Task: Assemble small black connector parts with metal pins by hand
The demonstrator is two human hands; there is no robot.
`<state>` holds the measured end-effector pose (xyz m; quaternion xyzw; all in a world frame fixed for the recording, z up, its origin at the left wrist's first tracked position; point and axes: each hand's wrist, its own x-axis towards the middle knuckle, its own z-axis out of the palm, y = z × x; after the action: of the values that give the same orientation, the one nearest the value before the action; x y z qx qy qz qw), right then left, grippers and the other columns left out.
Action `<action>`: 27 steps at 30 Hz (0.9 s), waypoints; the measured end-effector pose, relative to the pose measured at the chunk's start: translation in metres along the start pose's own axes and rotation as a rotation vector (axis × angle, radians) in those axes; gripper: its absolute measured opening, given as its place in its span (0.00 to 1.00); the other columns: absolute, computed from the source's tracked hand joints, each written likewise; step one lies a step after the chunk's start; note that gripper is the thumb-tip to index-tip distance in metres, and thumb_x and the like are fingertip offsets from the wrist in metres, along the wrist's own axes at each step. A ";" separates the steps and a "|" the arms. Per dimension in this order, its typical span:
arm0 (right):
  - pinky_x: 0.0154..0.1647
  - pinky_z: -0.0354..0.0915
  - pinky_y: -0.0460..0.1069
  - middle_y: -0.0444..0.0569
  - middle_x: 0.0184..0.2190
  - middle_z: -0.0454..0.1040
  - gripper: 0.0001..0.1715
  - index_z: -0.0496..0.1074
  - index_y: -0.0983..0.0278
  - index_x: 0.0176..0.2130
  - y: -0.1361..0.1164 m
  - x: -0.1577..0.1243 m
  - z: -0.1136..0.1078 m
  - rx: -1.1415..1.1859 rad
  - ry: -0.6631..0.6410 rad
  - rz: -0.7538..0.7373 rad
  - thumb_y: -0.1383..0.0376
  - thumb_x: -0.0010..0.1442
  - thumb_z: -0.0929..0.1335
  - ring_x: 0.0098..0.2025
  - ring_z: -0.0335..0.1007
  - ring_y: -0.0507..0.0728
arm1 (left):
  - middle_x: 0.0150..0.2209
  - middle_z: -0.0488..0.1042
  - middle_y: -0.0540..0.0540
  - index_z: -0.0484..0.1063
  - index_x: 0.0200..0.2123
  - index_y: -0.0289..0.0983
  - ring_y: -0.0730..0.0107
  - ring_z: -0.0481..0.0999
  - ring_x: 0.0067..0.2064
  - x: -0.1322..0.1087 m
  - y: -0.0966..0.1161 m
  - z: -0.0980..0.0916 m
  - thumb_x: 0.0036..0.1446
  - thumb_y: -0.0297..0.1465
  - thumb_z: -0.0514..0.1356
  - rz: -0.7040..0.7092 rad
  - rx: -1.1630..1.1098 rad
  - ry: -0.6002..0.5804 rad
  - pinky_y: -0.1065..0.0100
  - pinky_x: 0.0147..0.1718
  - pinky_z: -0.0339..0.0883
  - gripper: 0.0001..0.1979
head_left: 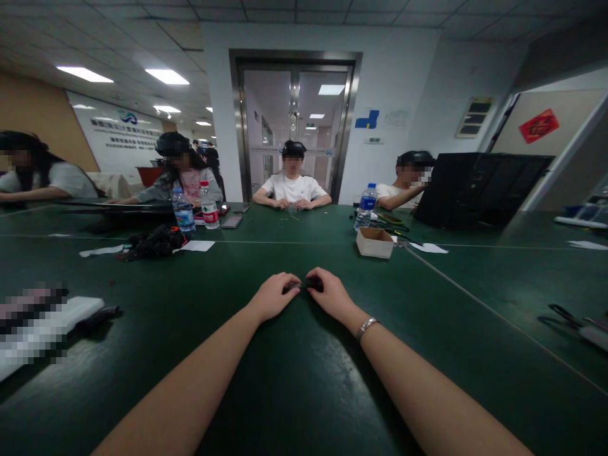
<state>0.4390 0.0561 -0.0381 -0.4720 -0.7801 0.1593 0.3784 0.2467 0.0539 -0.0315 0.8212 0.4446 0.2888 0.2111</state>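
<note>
Both of my forearms reach out over the dark green table [304, 380]. My left hand [274, 295] and my right hand [327, 292] rest close together on the table top, fingers curled inward and pinched on a small dark object [301, 286] between them. The object is too small and too covered to name. A silver bracelet [367, 326] sits on my right wrist.
A small cardboard box [375, 242] stands beyond my hands to the right. Two water bottles [183, 211] and a dark bundle of parts [154, 242] lie at the left, another bottle [365, 206] at the right. Several people sit across the table. Tools [577, 323] lie at the far right.
</note>
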 end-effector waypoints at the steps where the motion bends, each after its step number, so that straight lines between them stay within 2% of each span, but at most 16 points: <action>1: 0.43 0.63 0.50 0.47 0.36 0.69 0.15 0.70 0.63 0.41 -0.001 0.000 -0.001 -0.027 -0.001 -0.006 0.74 0.52 0.67 0.38 0.66 0.53 | 0.40 0.72 0.46 0.71 0.44 0.41 0.64 0.71 0.42 0.000 0.000 0.000 0.57 0.37 0.55 -0.016 -0.051 0.006 0.63 0.42 0.65 0.13; 5: 0.40 0.63 0.48 0.48 0.36 0.67 0.18 0.72 0.62 0.45 -0.006 -0.003 -0.003 -0.104 -0.023 -0.029 0.74 0.54 0.65 0.37 0.65 0.52 | 0.38 0.73 0.47 0.68 0.45 0.40 0.67 0.72 0.39 0.002 -0.003 0.003 0.55 0.37 0.57 -0.068 -0.199 0.037 0.65 0.40 0.66 0.15; 9: 0.39 0.62 0.47 0.47 0.36 0.67 0.19 0.72 0.62 0.46 -0.012 -0.004 -0.004 -0.137 -0.063 -0.084 0.75 0.55 0.65 0.36 0.64 0.52 | 0.37 0.74 0.48 0.69 0.42 0.40 0.68 0.72 0.38 0.004 -0.005 0.005 0.54 0.36 0.57 -0.054 -0.225 0.026 0.65 0.40 0.66 0.12; 20: 0.40 0.62 0.48 0.47 0.36 0.67 0.15 0.72 0.62 0.44 -0.014 -0.004 -0.004 -0.132 -0.053 -0.087 0.72 0.56 0.66 0.38 0.64 0.53 | 0.37 0.75 0.47 0.71 0.41 0.39 0.68 0.74 0.38 0.008 -0.010 0.007 0.54 0.36 0.58 -0.033 -0.401 0.057 0.65 0.42 0.67 0.12; 24: 0.39 0.62 0.48 0.47 0.36 0.67 0.15 0.71 0.62 0.45 -0.015 -0.004 -0.004 -0.136 -0.056 -0.092 0.71 0.57 0.66 0.38 0.64 0.53 | 0.35 0.74 0.47 0.69 0.39 0.38 0.70 0.73 0.36 0.008 -0.013 0.008 0.50 0.36 0.62 -0.058 -0.423 0.119 0.66 0.39 0.67 0.13; 27: 0.39 0.62 0.49 0.48 0.36 0.67 0.14 0.72 0.63 0.44 -0.017 -0.004 -0.004 -0.153 -0.058 -0.092 0.71 0.56 0.67 0.38 0.64 0.54 | 0.33 0.73 0.48 0.68 0.36 0.37 0.71 0.73 0.35 0.007 -0.013 0.008 0.50 0.37 0.62 -0.068 -0.433 0.114 0.67 0.37 0.67 0.12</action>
<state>0.4331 0.0435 -0.0271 -0.4585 -0.8214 0.0955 0.3256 0.2472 0.0659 -0.0426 0.7238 0.4109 0.4160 0.3665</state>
